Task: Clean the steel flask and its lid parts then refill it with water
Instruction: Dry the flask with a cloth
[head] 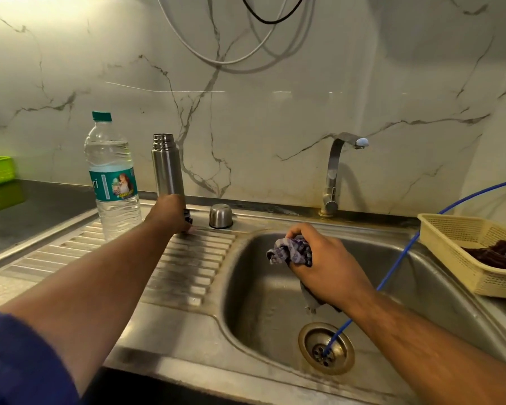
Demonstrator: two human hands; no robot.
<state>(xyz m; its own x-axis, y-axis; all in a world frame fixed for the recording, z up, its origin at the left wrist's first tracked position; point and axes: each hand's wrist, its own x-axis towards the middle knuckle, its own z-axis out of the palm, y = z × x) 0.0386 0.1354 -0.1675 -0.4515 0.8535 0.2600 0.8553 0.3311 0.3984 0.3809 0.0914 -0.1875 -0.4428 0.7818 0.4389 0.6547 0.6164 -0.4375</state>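
A crumpled cloth [292, 250] is clenched in the right grip [324, 267] over the sink [427, 290]. Farther off, the steel flask [167, 168] is grasped at its base by the left grip [170, 213], upright on the drainboard [193, 267], long axis vertical, mouth open upward. Wiping is judged in hand; cloth must be brought to flask.

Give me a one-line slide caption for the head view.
Left hand grips the uncapped steel flask on the drainboard; right hand holds a checked cloth over the sink.
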